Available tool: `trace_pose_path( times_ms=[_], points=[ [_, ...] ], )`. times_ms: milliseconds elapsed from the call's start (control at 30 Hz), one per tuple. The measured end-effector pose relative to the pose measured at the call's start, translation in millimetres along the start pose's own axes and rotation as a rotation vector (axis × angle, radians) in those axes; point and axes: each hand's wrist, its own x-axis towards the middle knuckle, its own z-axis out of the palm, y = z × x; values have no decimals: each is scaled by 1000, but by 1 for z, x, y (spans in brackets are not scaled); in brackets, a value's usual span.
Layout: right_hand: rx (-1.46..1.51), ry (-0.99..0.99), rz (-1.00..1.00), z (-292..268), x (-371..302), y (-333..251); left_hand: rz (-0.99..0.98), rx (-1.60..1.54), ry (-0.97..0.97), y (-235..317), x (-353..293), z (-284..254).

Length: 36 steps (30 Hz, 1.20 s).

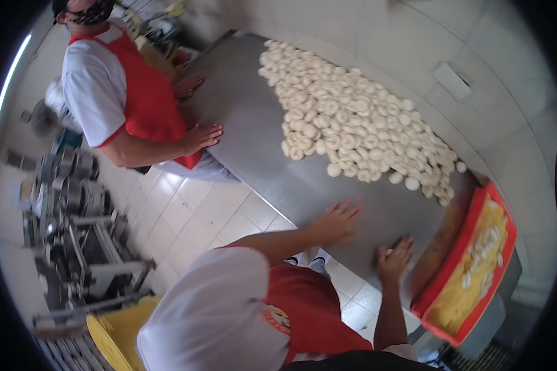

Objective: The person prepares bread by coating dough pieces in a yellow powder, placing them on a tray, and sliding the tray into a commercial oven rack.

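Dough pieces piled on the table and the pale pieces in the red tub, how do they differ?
Number: the piled dough pieces are far more numerous than the pale pieces in the red tub.
Place: the piled dough pieces lie on the grey metal table, while the pale pieces sit against yellow material.
Shared: both are light, off-white.
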Motion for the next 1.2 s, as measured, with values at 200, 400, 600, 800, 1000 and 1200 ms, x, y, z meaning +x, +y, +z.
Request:
trace_pose_path(
  times_ms=[200,400,600,800,1000,1200],
  points=[
    [273,-98,101,-45,-120,-23,229,98,-19,-21,-86,-13],
    [1448,61,411,-21,-63,-42,2,-622,-40,21,0,-15],
    [2814,-170,89,-99,-23,-34,305,-494,425,59,45,-59],
    [2473,887,610,-116,69,77,51,-181,322,-46,100,-95],
    [740,178,491,-27,217,-41,14,14,129,-59,136,-79],
    [883,410,343,-59,168,-26,187,-211,434,-32,92,-84]
  ],
)
